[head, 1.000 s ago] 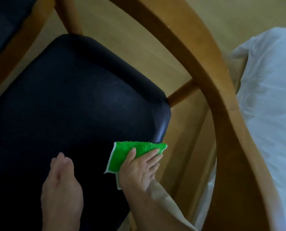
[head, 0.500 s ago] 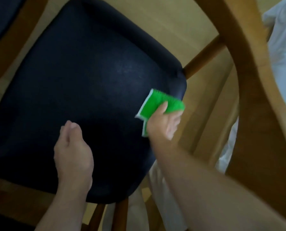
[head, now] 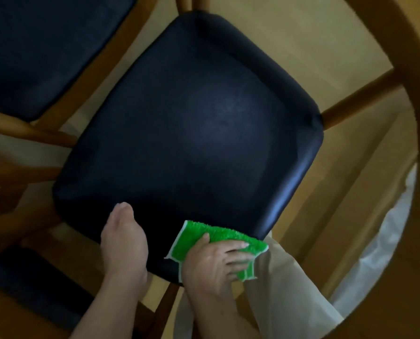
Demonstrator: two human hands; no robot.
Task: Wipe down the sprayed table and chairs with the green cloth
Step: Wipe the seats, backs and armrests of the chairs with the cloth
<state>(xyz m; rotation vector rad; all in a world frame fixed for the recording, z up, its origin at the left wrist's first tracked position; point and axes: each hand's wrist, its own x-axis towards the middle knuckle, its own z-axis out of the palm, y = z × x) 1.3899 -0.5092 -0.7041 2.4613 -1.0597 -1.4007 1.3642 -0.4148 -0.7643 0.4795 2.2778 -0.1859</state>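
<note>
My right hand (head: 213, 263) has its fingers (head: 238, 246) spread flat over the green cloth (head: 218, 237), pressing it onto the near corner of the dark chair seat (head: 189, 123). My left hand (head: 123, 243) rests on the seat's near edge, fingers together, holding nothing.

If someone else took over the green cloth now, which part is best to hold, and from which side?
Judging by its pose, the white-edged corner of the fuzzy green cloth, from the left: it lies bare on the dark padded chair seat, while the right hand covers the rest.

Dark chair seat (head: 191, 123) under green cloth (head: 218, 237).
</note>
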